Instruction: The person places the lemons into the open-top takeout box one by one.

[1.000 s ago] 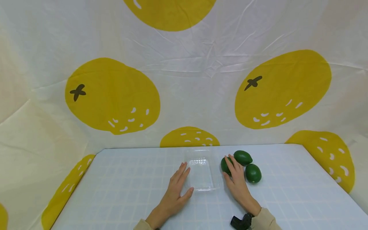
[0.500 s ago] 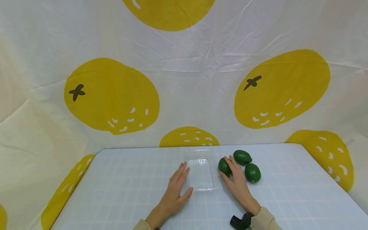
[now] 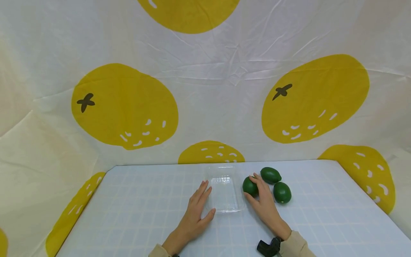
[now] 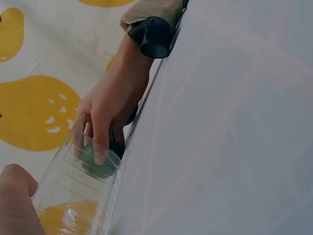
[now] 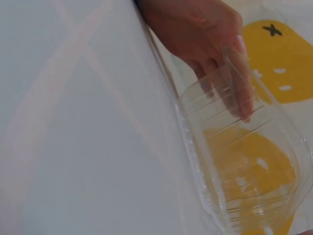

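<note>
A clear plastic container [image 3: 224, 196] stands on the table between my hands. My left hand [image 3: 196, 216] lies along its left side with straight fingers and the thumb spread; in the right wrist view, this left hand [image 5: 205, 29] shows behind the clear wall. On the other side, my right hand [image 3: 265, 205] holds a dark green lime [image 3: 248, 187] between thumb and fingers, close beside the container. Seen through the plastic in the left wrist view, the right fingers curve over that lime [image 4: 98, 166]. Its underside is hidden, so I cannot tell whether it touches the table.
Two more green limes lie right of my right hand, one farther back [image 3: 270, 175] and one nearer [image 3: 282, 193]. A pale checked cloth [image 3: 135, 214] covers the table. Behind it hangs a white curtain [image 3: 218, 107] with yellow fruit prints.
My right hand has shifted slightly left with the lime, bringing it nearer the container. The left hand, the container and the other two limes have stayed put.
</note>
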Demonstrator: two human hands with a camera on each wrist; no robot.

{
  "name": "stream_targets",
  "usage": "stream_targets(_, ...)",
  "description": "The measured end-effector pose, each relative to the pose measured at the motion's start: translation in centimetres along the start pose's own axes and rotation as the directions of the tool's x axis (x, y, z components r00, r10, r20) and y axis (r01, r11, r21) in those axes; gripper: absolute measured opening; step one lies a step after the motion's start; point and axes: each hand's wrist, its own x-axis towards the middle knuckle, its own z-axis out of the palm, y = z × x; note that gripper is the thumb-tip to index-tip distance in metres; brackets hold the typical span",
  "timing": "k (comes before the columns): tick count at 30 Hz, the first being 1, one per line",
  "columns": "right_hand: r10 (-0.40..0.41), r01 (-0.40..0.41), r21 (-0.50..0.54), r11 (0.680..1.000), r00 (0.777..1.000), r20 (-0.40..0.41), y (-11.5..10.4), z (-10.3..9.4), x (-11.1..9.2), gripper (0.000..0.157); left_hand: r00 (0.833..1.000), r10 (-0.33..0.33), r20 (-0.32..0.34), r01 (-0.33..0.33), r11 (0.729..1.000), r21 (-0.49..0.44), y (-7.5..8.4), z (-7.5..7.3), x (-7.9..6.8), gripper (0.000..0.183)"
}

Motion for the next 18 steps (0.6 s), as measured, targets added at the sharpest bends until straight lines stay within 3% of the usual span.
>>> stream_targets(8, 0.018, -0.018, 0.014, 1.000, 1.000, -0.002, -0.09, -0.03, 0.06, 0.057, 1.000, -0.001, 0.008, 0.001, 1.000, 0.008, -0.03, -0.07, 0.00, 0.065)
stream_targets(18, 0.069, -0.049, 0.111, 0.993, 0.981, -0.180, 0.41, 0.23, -0.08, 0.059, 1.000, 0.008, 0.001, -0.008, 1.000, -0.006, -0.01, -0.06, 0.00, 0.063)
